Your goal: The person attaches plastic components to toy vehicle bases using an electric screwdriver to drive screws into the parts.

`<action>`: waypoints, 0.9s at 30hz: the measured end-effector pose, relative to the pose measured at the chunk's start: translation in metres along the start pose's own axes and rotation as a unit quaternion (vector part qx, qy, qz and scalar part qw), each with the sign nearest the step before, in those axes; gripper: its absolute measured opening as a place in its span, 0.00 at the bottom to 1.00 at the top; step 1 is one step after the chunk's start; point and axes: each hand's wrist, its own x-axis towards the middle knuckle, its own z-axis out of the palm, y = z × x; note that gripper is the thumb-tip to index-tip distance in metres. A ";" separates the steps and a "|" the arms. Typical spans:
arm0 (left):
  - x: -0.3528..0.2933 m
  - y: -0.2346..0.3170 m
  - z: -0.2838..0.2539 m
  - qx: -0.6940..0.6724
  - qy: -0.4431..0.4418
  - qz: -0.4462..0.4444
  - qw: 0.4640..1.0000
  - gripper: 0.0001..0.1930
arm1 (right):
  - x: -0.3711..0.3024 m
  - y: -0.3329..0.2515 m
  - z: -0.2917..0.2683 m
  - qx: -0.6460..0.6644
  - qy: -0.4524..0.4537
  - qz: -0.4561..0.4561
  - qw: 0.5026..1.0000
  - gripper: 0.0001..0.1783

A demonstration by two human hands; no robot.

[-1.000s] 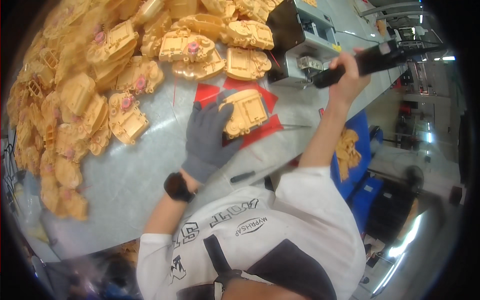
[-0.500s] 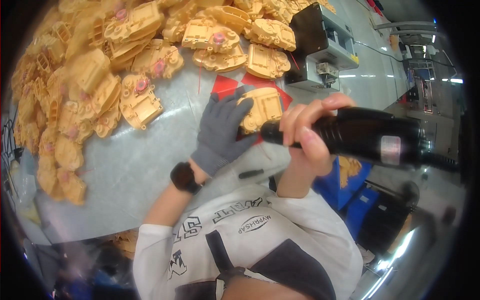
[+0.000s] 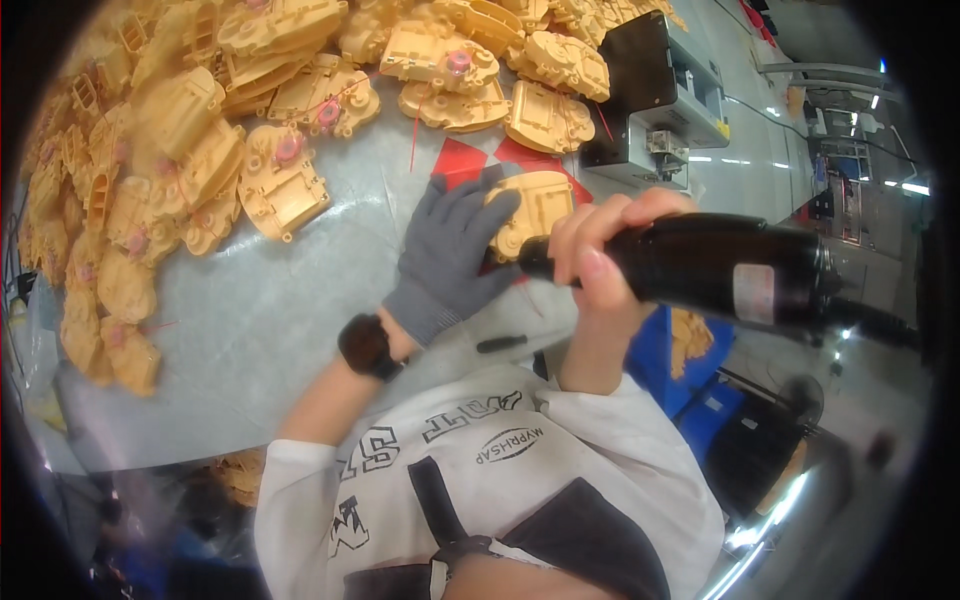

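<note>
My left hand (image 3: 447,250), in a grey glove, grips a yellow plastic housing (image 3: 541,203) by its left side, fingers over the edge. The housing lies on red patches (image 3: 462,162) on the grey table. Bare fingers of my right hand (image 3: 608,262) wrap round a black electric screwdriver (image 3: 690,262), held nearly level with its cord trailing off right. Its front end points left and meets the near edge of the housing; the bit is hidden behind my left fingers and the part.
Heaped yellow housings (image 3: 180,110), some with pink round pieces, cover the far and left table. A black and grey machine (image 3: 650,95) stands at the far right. A small black tool (image 3: 501,344) lies near the front edge. Blue bins (image 3: 712,410) stand lower right.
The whole view has shifted a little. The screwdriver's rear end has swung slightly left, with its front still at the housing. Both hands keep their holds.
</note>
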 end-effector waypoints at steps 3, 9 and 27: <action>0.002 -0.002 -0.003 -0.002 -0.005 -0.002 1.000 0.36 | 0.002 0.004 0.001 -0.001 -0.014 -0.004 1.000 0.21; 0.003 0.007 -0.001 0.002 -0.005 0.013 1.000 0.35 | 0.002 -0.005 -0.010 -0.028 -0.026 -0.017 0.999 0.24; 0.007 0.010 -0.004 -0.020 0.016 -0.053 0.998 0.35 | 0.093 0.003 -0.129 -0.148 0.299 -0.058 0.941 0.16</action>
